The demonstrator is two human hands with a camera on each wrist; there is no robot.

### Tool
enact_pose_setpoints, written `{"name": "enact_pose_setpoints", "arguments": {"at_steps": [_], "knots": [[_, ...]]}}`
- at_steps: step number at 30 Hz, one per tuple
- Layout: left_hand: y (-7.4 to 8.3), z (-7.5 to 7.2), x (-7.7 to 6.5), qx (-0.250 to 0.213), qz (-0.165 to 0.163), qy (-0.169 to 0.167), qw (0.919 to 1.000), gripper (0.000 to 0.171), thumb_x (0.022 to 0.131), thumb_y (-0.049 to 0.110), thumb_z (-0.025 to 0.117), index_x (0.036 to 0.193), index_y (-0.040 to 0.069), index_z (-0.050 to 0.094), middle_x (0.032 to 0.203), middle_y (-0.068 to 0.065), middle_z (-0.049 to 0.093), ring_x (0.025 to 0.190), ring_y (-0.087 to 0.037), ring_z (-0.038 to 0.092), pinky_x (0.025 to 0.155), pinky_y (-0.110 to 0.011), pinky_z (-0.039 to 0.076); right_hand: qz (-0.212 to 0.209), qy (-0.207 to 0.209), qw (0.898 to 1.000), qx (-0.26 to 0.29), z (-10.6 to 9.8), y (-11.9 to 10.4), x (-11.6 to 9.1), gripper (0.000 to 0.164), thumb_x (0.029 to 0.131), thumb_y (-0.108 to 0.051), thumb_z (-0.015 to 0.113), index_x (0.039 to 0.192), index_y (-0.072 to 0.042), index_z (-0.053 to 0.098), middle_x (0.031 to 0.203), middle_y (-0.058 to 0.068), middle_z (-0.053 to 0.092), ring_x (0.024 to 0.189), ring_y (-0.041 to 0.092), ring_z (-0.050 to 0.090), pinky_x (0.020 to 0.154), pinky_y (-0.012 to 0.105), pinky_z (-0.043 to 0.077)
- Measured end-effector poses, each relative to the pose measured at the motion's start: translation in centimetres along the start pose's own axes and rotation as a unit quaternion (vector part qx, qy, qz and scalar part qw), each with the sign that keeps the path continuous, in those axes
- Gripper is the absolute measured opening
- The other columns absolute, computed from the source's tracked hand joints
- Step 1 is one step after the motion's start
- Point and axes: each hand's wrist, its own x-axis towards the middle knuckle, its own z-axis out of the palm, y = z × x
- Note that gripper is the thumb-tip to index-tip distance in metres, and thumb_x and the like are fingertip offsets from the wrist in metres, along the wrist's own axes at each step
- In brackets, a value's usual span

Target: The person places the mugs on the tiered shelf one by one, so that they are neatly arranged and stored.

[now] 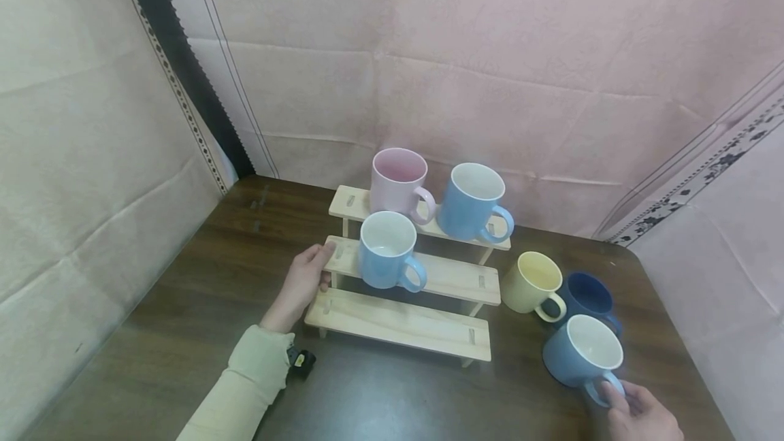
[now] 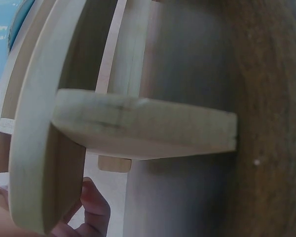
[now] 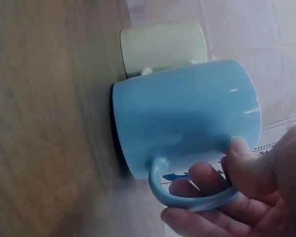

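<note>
A three-tier wooden shelf stands in the middle of the table. My left hand grips the left end of its middle tier; the left wrist view shows fingers curled at the board's edge. On the middle tier sits a light blue mug. The top tier bears a pink mug and another light blue mug. At the lower right, my right hand holds a third light blue mug by its handle, thumb on top. Whether that mug touches the table I cannot tell.
A yellow mug stands right of the shelf, its handle facing right. Beside it is a dark blue mug, partly hidden by the held mug. Pale cloth hangs behind the wooden table and along both sides.
</note>
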Motion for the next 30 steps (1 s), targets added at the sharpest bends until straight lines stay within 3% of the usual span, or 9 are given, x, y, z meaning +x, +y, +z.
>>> {"name": "enact_pose_setpoints", "arguments": {"at_steps": [5, 12, 20, 23, 27, 30], "knots": [[0.0, -0.01, 0.04, -0.002, 0.005, 0.001, 1.0, 0.046, 0.1, 0.051, 0.046, 0.082, 0.008, 0.05, 0.066, -0.003, 0.047, 0.058, -0.019, 0.046, 0.058, -0.029, 0.039, 0.0, 0.002, 1.0, 0.007, 0.14, 0.0, -0.01, 0.057, 0.092, -0.048, 0.06, 0.118, 0.003, 0.06, 0.111, 0.026, 0.064, 0.106, 0.048, 0.058, 0.072, 0.048, 0.041], [0.06, 0.02, -0.1, 0.0, 0.005, 0.003, 1.0, 0.046, 0.1, 0.05, 0.046, 0.083, 0.008, 0.05, 0.066, -0.004, 0.047, 0.058, -0.02, 0.046, 0.058, -0.03, 0.039, 0.01, 0.015, 1.0, 0.015, 0.45, 0.15, 0.1, 0.05, 0.094, -0.043, 0.06, 0.116, 0.002, 0.062, 0.104, 0.025, 0.068, 0.101, 0.046, 0.061, 0.064, 0.039, 0.039], [0.1, 0.02, -0.07, 0.004, 0.006, 0.001, 1.0, 0.046, 0.1, 0.05, 0.046, 0.083, 0.008, 0.05, 0.067, -0.004, 0.047, 0.058, -0.019, 0.046, 0.058, -0.029, 0.038, 0.01, 0.009, 0.999, 0.044, 0.45, -0.17, -0.38, 0.043, 0.097, -0.037, 0.056, 0.115, 0.002, 0.062, 0.105, 0.027, 0.067, 0.105, 0.049, 0.058, 0.068, 0.045, 0.041], [0.07, 0.03, -0.07, 0.004, 0.007, 0.002, 1.0, 0.046, 0.1, 0.051, 0.046, 0.083, 0.008, 0.05, 0.067, -0.004, 0.047, 0.059, -0.019, 0.046, 0.058, -0.029, 0.038, -0.016, 0.023, 0.998, 0.062, 0.34, -0.19, -0.7, 0.039, 0.097, -0.033, 0.057, 0.112, 0.003, 0.063, 0.101, 0.025, 0.068, 0.077, 0.022, 0.068, 0.064, 0.031, 0.043], [0.01, 0.02, -0.04, 0.003, 0.006, 0.001, 1.0, 0.047, 0.1, 0.051, 0.046, 0.084, 0.008, 0.05, 0.066, -0.003, 0.047, 0.059, -0.019, 0.046, 0.059, -0.029, 0.038, -0.049, 0.035, 0.994, 0.09, 0.33, 0.19, -0.85, 0.036, 0.097, -0.028, 0.057, 0.111, 0.004, 0.063, 0.087, 0.019, 0.072, 0.058, -0.015, 0.046, 0.053, 0.015, 0.039], [0.0, -0.01, -0.05, 0.002, 0.005, 0.0, 1.0, 0.047, 0.1, 0.051, 0.046, 0.083, 0.008, 0.051, 0.066, -0.003, 0.047, 0.059, -0.019, 0.046, 0.059, -0.03, 0.039, -0.056, 0.032, 0.992, 0.109, 0.46, 0.47, -0.8, 0.035, 0.098, -0.026, 0.055, 0.112, 0.005, 0.061, 0.079, 0.013, 0.072, 0.057, -0.016, 0.048, 0.053, 0.014, 0.041]]}}
